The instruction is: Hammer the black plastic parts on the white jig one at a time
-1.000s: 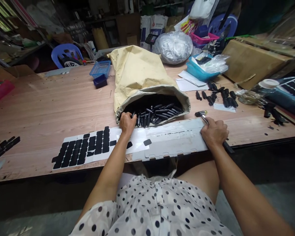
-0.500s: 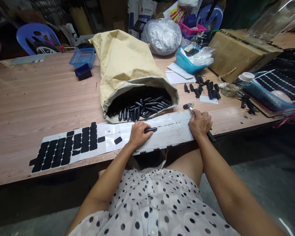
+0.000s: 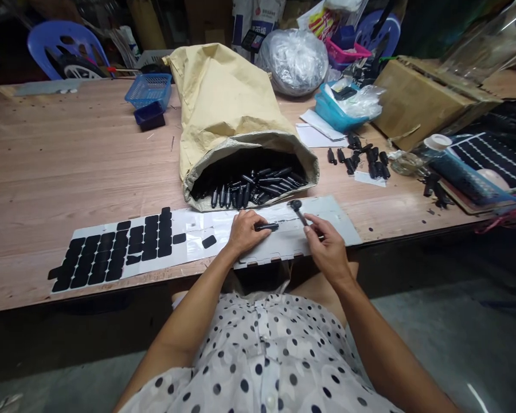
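While in left hand (image 3: pixel 244 230), black tube (image 3: pixel 270 227) sideways, free end rightward

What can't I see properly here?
Head view, all four:
Deep inside the large tan sack: dark shadow.
Left end of the slim black cylinder: left hand covers it.
Lower handle of the black-headed hammer: right hand hides it.
Legs of the blue plastic chair at left: behind the wood-patterned table.

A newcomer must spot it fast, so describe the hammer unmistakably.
Find the big tan sack. In front of its open mouth, over the pale board, the right hand holds the hammer. Unlike the black piece in the left hand, it has a slim handle ending in a wider head.
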Demonstrator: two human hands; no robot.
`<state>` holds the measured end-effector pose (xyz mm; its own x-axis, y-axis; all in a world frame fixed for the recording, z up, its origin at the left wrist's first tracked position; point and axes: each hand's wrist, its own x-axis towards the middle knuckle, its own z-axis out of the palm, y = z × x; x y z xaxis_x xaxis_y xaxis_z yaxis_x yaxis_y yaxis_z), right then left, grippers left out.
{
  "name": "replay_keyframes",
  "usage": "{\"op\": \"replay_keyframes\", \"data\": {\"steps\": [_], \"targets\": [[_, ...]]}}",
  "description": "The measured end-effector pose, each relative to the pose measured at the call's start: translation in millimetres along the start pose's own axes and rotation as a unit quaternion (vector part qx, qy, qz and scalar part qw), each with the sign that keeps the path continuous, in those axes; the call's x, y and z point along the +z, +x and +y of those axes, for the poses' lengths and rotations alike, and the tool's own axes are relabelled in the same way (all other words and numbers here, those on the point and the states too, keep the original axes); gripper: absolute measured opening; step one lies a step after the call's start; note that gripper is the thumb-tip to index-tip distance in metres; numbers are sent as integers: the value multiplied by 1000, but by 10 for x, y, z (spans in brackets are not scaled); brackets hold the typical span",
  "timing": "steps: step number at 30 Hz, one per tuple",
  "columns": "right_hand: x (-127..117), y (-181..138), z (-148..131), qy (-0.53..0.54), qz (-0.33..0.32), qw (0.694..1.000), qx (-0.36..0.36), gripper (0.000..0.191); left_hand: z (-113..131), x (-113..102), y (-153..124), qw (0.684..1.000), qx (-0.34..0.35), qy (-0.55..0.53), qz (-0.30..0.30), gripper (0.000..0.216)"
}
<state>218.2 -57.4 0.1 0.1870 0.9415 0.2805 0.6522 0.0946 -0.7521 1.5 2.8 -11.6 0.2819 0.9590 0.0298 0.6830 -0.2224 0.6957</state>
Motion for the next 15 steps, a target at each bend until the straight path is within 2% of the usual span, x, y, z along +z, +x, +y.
{"op": "replay_keyframes", "data": {"steps": [5,15], "targets": [[140,-208,-213,38,-36,998,-41,37,7,15,5,1000,3,-3,4,11],[196,-261,-177,-13,-26,998,-61,38,-1,35,16,1000,10,4,4,19]]}}
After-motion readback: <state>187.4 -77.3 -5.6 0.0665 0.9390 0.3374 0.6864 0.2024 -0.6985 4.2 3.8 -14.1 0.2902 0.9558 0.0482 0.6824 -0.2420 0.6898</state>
